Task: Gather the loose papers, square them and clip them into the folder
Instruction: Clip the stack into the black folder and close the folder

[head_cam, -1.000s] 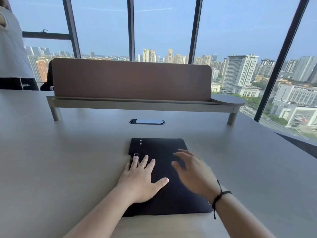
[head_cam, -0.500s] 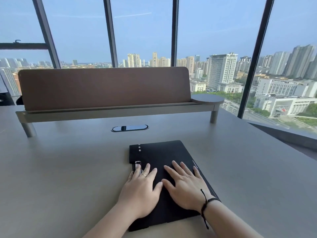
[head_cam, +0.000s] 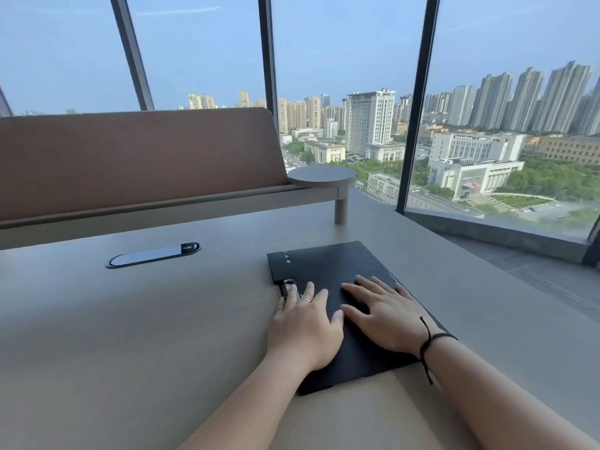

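Note:
A black folder (head_cam: 328, 264) lies closed and flat on the grey table (head_cam: 130, 336). My left hand (head_cam: 305, 326) rests palm down on its left side, fingers spread, the fingertips beside a small black clip lever (head_cam: 288, 283) at the folder's left edge. My right hand (head_cam: 386, 316) lies flat on the right half, fingers apart, with a black cord around the wrist. A thin pale line, perhaps paper, shows at the folder's right edge (head_cam: 393, 277). No loose papers are in sight.
A brown divider screen (head_cam: 136, 157) on a low shelf crosses the back of the table, ending in a round pad (head_cam: 321, 176) on a post. A black oval cable port (head_cam: 152, 254) sits left of the folder. Floor-to-ceiling windows stand behind and to the right.
My right hand came down from hovering and now lies flat on the folder. The view has swung to the right, so the folder sits right of centre. The left hand stays put.

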`<state>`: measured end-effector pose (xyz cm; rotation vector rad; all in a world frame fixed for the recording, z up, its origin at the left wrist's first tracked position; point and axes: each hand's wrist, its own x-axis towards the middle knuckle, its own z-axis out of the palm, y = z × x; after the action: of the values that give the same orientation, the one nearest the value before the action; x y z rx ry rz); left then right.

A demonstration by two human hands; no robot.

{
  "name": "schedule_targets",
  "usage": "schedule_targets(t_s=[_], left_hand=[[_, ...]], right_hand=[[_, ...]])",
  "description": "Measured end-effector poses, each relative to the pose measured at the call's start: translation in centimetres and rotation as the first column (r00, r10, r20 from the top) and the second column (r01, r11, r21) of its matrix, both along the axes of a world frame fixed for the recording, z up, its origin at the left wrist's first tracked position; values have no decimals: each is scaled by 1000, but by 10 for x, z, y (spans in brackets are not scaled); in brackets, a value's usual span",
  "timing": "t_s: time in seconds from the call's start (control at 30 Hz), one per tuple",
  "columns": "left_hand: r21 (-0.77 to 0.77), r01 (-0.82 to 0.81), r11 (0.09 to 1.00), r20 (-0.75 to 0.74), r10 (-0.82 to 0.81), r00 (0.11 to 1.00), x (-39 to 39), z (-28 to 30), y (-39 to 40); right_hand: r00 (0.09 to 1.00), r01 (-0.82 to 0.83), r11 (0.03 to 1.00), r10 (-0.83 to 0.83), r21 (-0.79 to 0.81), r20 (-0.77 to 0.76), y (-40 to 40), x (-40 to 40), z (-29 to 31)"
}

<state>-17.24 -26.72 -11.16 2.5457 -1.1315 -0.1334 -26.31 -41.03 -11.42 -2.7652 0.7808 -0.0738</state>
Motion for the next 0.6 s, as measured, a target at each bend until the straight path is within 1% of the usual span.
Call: schedule_targets(t_s=[0.2, 0.33, 0.6], left_hand=[[-10, 2, 1000, -11, -2, 1000, 17, -3, -77], [-11, -15, 1000, -16, 15, 1000, 32, -3, -114], [19, -29, 999, 21, 29, 999, 53, -8, -156]], right_hand=[[999, 24, 1000, -24, -1, 22, -79, 18, -2], [999, 4, 1000, -3, -19, 36, -120, 38, -2], [999, 12, 999, -11, -33, 38, -159, 64, -1]])
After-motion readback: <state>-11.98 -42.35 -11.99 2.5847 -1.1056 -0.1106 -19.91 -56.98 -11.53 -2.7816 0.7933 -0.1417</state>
